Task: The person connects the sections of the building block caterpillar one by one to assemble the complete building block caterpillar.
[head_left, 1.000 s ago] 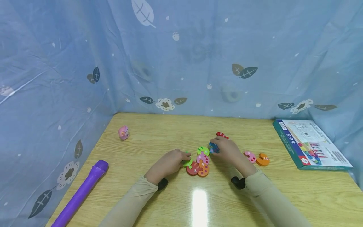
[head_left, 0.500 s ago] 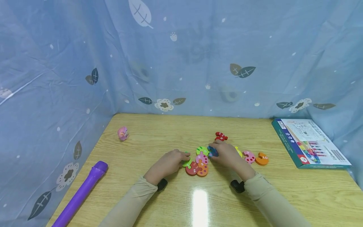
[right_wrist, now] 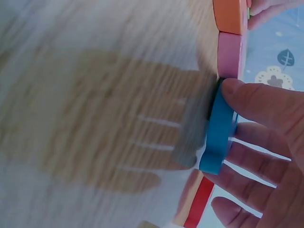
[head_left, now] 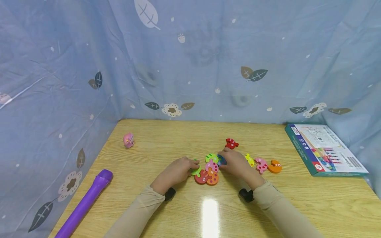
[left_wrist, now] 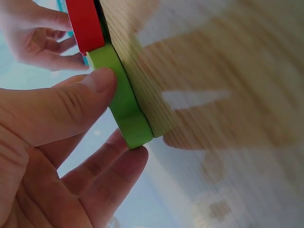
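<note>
My left hand (head_left: 180,170) pinches a light green piece (head_left: 195,171) at the left end of a joined chain; the left wrist view shows thumb and fingers on the green piece (left_wrist: 124,102), which touches a red one (left_wrist: 86,23). The chain continues with red piece 2 (head_left: 201,177), orange piece 3 (head_left: 212,178), pink piece 4 (head_left: 211,166) and a green striped piece (head_left: 211,158). My right hand (head_left: 237,163) holds a blue piece (head_left: 221,160) against that striped piece's right side. In the right wrist view, the thumb and fingers grip the blue piece (right_wrist: 219,130) beside a pink one (right_wrist: 229,54).
Red piece 8 (head_left: 231,143) lies behind my right hand. Yellow (head_left: 249,160), pink 9 (head_left: 261,165) and orange 10 (head_left: 274,166) pieces lie to its right. A boxed set (head_left: 327,150) is far right; a purple microphone-shaped stick (head_left: 84,205) and small pink object (head_left: 128,140) are left.
My right hand has moved left and slightly down, bringing the blue piece against the green striped one. The red and yellow pieces show more fully. My left hand stays on its green piece.
</note>
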Demonstrator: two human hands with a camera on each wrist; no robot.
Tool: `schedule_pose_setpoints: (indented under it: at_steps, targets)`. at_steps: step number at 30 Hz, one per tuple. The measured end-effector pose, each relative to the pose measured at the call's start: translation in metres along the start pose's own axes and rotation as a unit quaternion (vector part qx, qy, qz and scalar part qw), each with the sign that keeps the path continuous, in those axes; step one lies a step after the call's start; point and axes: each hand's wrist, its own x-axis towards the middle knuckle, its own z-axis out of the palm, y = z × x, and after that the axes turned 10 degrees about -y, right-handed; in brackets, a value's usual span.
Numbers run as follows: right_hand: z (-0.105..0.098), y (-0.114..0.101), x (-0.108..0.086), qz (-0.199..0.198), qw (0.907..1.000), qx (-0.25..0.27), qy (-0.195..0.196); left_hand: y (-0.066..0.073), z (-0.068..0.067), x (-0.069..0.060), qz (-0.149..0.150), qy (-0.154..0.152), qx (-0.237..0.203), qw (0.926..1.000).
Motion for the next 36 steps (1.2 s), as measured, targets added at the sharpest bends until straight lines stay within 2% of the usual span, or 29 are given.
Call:
schedule_pose_setpoints:
  at_steps: [7,11,17,23,26,29,36]
  targets:
    - [-0.002,0.001,-0.005,0.000,0.9999,0.005,-0.014,0.002,-0.002,-0.001,-0.006,-0.005,-0.006,1.0000]
    - [-0.009,0.008,-0.014,-0.006,0.9997,0.022,0.000,0.003,-0.003,-0.002,-0.012,-0.008,-0.006,0.9999]
    - [-0.020,0.028,-0.034,-0.015,0.9993,0.024,0.026,0.004,-0.003,-0.002,-0.013,-0.011,-0.007,0.9998]
    - [-0.025,0.050,-0.051,-0.022,0.9994,0.027,0.004,0.002,-0.002,-0.001,-0.004,-0.008,0.003,1.0000]
    - [-0.025,0.056,-0.055,-0.014,0.9995,0.024,-0.014,0.001,-0.002,0.000,0.002,-0.006,0.005,1.0000]
    - [-0.022,0.059,-0.056,0.010,0.9996,0.017,-0.022,0.001,-0.002,0.000,0.005,-0.005,0.004,1.0000]
    - [-0.019,0.055,-0.055,0.050,0.9987,0.002,-0.010,0.002,-0.004,-0.001,0.006,-0.003,0.003,1.0000]
